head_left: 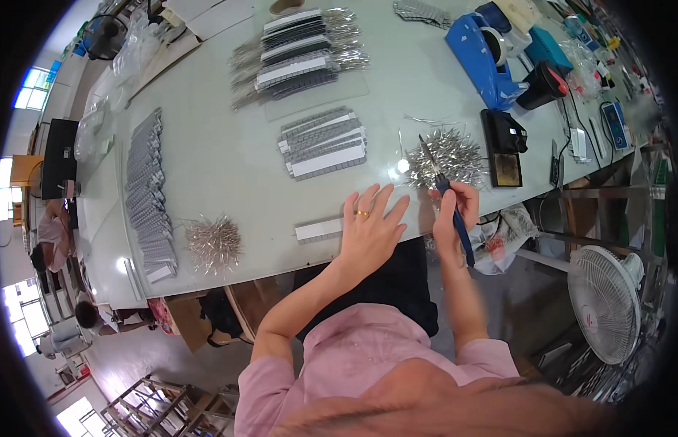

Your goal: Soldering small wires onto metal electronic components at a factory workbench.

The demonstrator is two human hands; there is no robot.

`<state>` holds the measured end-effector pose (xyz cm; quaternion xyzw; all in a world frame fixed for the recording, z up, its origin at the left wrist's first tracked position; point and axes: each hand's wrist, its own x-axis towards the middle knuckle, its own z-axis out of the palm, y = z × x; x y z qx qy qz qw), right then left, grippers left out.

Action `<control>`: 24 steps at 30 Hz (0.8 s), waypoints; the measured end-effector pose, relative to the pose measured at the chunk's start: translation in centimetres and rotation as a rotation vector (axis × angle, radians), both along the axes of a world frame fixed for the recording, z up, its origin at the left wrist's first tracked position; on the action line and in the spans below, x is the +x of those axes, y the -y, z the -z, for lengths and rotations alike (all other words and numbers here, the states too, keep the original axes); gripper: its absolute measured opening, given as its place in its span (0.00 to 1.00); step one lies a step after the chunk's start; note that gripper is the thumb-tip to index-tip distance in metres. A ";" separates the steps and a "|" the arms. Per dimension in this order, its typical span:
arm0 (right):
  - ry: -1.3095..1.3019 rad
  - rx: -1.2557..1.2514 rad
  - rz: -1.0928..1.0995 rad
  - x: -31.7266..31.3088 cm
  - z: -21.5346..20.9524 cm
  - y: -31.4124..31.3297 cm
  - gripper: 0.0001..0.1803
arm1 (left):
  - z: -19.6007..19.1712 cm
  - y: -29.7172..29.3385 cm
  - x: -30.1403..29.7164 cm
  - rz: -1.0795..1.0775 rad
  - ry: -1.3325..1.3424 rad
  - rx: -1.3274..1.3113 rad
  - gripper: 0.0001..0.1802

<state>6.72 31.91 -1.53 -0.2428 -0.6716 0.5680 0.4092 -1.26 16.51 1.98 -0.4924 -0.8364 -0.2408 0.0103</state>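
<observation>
In my right hand (455,211) is a soldering iron (461,231) with a dark blue handle, its tip pointing away over a heap of short silver wire pieces (459,153). My left hand (374,229) lies with its fingers spread near the table's front edge, a ring on one finger. Beneath it, a white and grey segmented strip (318,231) sticks out to the left; the strip's right end is hidden by the hand. Farther back lies a stack of similar strips (326,142).
Strips with wire ends (299,54) are stacked at the back. A long row of grey strips (147,197) and a pile of wire cuttings (213,244) lie left. At right are a black iron stand (503,142), a blue tape dispenser (479,58) and a fan (605,306).
</observation>
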 end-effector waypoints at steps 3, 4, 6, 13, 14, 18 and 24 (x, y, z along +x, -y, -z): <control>-0.030 -0.011 -0.005 0.4 0.2 0.4 0.09 | 0.3 -0.4 0.8 -0.060 -0.009 -0.035 0.26; -0.032 -0.017 -0.014 0.4 0.3 0.4 0.09 | 0.3 -0.1 1.5 -0.092 0.015 -0.041 0.27; -0.047 -0.031 -0.008 0.5 0.1 0.4 0.09 | 0.3 0.7 2.6 -0.143 0.070 -0.075 0.31; -0.044 -0.044 -0.036 -0.3 -0.8 0.6 0.09 | -0.2 2.3 4.6 -0.307 0.209 -0.110 0.34; -0.041 -0.063 -0.033 -0.3 -1.0 0.6 0.09 | -0.2 2.3 4.5 -0.312 0.198 -0.108 0.34; -0.032 -0.078 -0.161 2.0 -0.3 0.2 0.09 | -0.2 3.1 4.3 -0.296 0.140 -0.099 0.33; 0.168 0.242 -0.298 6.4 -2.8 0.2 0.05 | -0.1 9.1 1.8 -0.298 -0.014 -0.101 0.29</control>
